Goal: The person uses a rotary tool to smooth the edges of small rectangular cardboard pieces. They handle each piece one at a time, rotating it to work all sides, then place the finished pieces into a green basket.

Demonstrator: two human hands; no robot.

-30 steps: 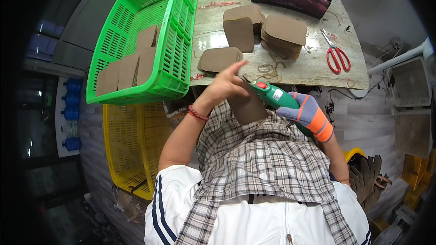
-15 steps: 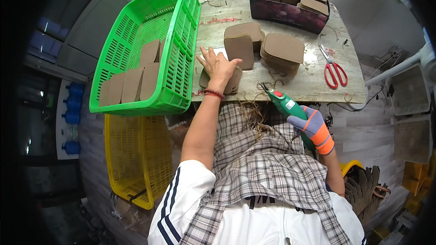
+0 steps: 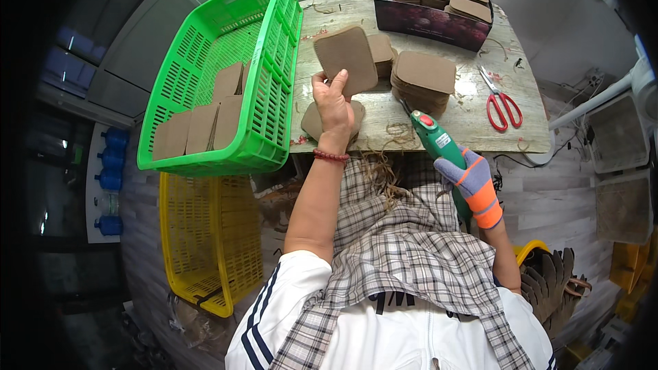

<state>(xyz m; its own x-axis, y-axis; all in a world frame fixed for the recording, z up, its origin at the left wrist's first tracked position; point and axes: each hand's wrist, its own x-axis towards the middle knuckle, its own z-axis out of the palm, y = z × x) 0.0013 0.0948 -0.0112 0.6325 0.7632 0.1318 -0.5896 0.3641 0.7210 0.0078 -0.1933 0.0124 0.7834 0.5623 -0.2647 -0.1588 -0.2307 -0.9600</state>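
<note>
My left hand (image 3: 333, 106), bare with a red bead bracelet, pinches the lower edge of a brown rounded-corner pad (image 3: 346, 60) and holds it tilted up above the table. Below that wrist lies a small pile of similar pads (image 3: 313, 123), partly hidden by my arm. In a purple and orange glove, my right hand (image 3: 473, 186) grips a green handheld power tool (image 3: 439, 140) with a red button. The tool's thin tip points at the near side of a taller pad stack (image 3: 423, 77); whether it touches cannot be told. Another stack (image 3: 381, 53) stands behind the held pad.
A green crate (image 3: 266, 120) with upright pads stands on the left, above a yellow crate (image 3: 229, 247). Red-handled scissors (image 3: 504, 106) lie at the table's right. A dark box (image 3: 432, 24) of stacked pads sits at the back. Fibre scraps litter the table (image 3: 473, 120).
My left hand has closed on a pad and lifted it off the table, tilting it up. The power tool in my right hand has turned slightly upright, its tip nearer the taller stack.
</note>
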